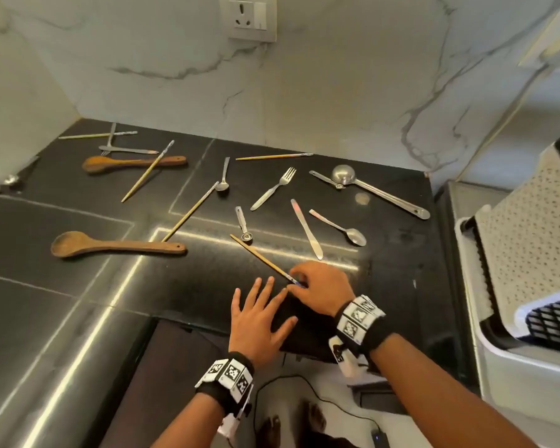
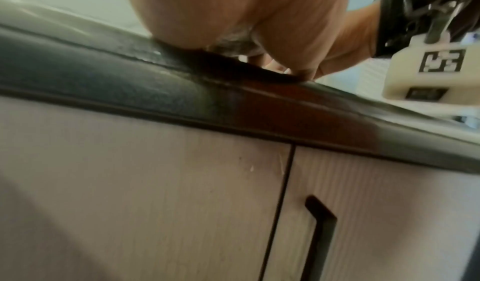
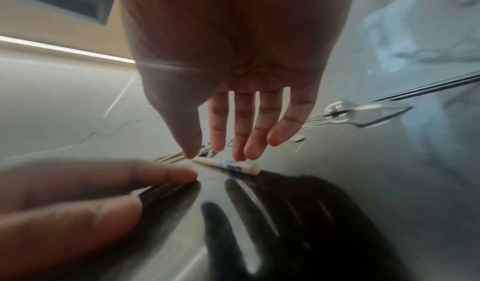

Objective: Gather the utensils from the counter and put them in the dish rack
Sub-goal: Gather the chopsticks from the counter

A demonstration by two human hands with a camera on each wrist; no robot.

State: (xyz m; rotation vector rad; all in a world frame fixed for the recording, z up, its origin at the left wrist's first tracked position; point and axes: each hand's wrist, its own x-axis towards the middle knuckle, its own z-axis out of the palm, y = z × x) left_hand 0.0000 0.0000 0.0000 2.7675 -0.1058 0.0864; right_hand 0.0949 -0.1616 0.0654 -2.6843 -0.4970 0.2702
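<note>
A wooden chopstick [image 1: 262, 258] with a white-and-blue end [image 3: 231, 166] lies on the black counter [image 1: 78, 302]. My right hand [image 1: 299, 279] reaches down over that end; the thumb and straight fingertips [image 3: 240, 154] touch it while it still lies flat. My left hand [image 1: 262, 308] rests flat on the counter just to the left, fingers spread and holding nothing. Beyond them lie a butter knife [image 1: 306, 232], a spoon [image 1: 340, 227], a fork [image 1: 274, 188] and a small measuring spoon [image 1: 243, 225]. The white dish rack [image 1: 530, 240] stands at the right.
Further back lie a steel scoop [image 1: 369, 189], a teaspoon [image 1: 223, 176], two wooden spoons [image 1: 110, 245] [image 1: 133, 163] and several more chopsticks. A marble wall closes the back. The left wrist view shows the counter's front edge [image 2: 155, 92] above cabinet doors [image 2: 155, 182].
</note>
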